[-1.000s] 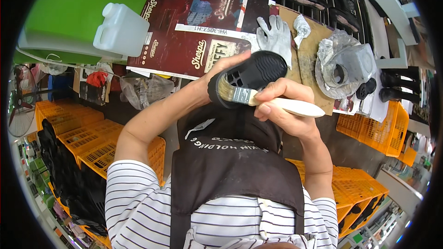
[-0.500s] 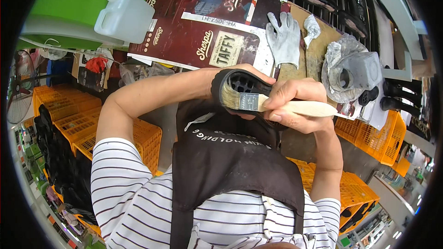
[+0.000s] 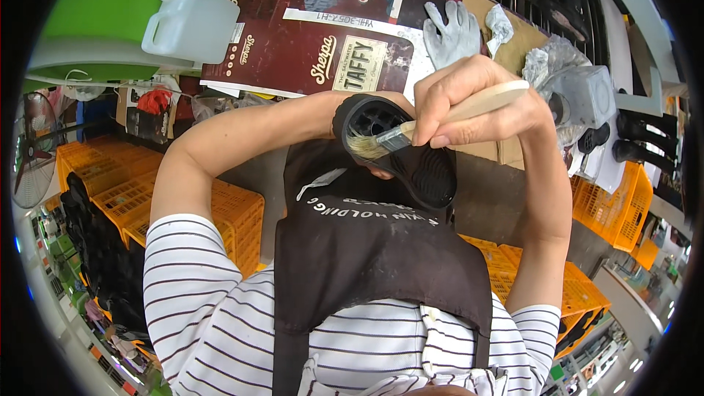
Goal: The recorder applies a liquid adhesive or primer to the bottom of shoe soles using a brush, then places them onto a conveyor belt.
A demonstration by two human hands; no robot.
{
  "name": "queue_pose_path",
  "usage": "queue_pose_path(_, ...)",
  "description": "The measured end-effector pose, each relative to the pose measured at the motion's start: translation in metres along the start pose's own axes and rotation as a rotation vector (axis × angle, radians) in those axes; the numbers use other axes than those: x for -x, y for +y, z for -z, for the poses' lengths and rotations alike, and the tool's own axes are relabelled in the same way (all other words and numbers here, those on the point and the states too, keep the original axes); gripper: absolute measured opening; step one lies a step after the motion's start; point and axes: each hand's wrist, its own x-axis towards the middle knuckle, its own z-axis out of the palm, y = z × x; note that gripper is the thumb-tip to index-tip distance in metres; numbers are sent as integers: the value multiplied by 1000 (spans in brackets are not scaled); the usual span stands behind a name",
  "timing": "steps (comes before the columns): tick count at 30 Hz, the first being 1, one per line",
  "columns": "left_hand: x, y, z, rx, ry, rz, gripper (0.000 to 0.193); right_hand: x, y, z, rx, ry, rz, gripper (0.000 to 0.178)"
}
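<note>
A black shoe sole [image 3: 433,176] with a raised rim is tilted in front of my apron. My left hand [image 3: 394,98] grips it from behind, mostly hidden by it; a bit of finger shows below the rim. My right hand [image 3: 469,79] pinches the pale wooden handle of a flat paintbrush [image 3: 396,137]. The brush slants down to the left, its bristles against the inner side of the rim at the sole's rounded left end. Hollow cells show inside that end, and wavy lines mark the other end.
Ahead are dark red cardboard [image 3: 293,51], a white jug [image 3: 192,22], a grey-white glove [image 3: 451,35] and a clear plastic container [image 3: 583,95] beside crumpled plastic. Black soles [image 3: 561,18] lie on a rack at the far right. Orange crates [image 3: 238,213] stand on both sides.
My right hand has risen and the brush has tipped from nearly level to a slant, bristles lower. The sole has turned, so more of its right end shows.
</note>
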Motion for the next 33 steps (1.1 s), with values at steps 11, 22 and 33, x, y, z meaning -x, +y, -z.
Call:
queue_pose_path(11, 0, 41, -11, 558, 257, 550, 34, 27, -12, -1, 162, -58, -255, 12)
queue_pose_path(22, 3, 18, -25, 651, 537, -145, 60, 82, -17, -46, 805, 752, -8, 19)
queue_pose_path(33, 2, 22, -38, 791, 585, -125, 59, 65, 13, -69, 1025, 504, 138, 31)
